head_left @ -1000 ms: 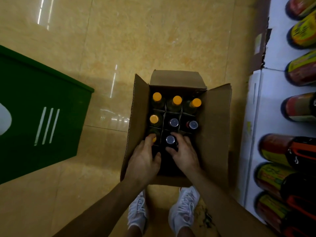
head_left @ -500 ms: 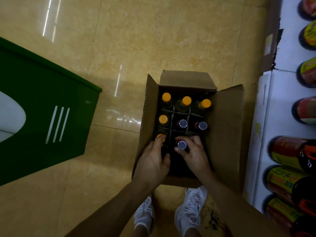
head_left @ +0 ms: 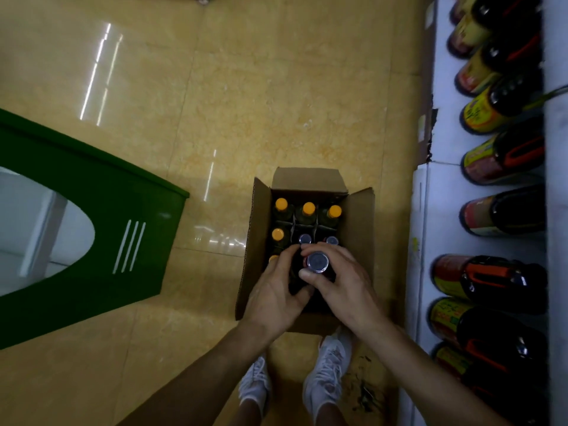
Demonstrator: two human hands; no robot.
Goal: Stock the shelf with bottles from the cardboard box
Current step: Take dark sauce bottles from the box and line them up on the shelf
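Both hands on one: my right hand (head_left: 341, 281) pinches the neck of a dark, glossy bottle with a round silver cap (head_left: 318, 262), and my left hand (head_left: 273, 290) curls round its smooth body, low in the open brown corrugated cardboard box (head_left: 358, 229) under my palms. A straight upward pull looks best, clear of the thin card dividers (head_left: 293, 224). Beyond my fingertips stand orange-capped bottles (head_left: 308, 208); right of my right hand runs the flat white shelf (head_left: 442, 133).

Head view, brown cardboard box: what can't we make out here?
Head view throughout:
Silver-capped dark bottle: body hidden by right hand; only the cap shows.
Left hand: fingertips lost in the box's dark; grip unclear.
Brown cardboard box, near row: covered by both hands.
Dark labelled shelf bottles: labels too blurred to read.
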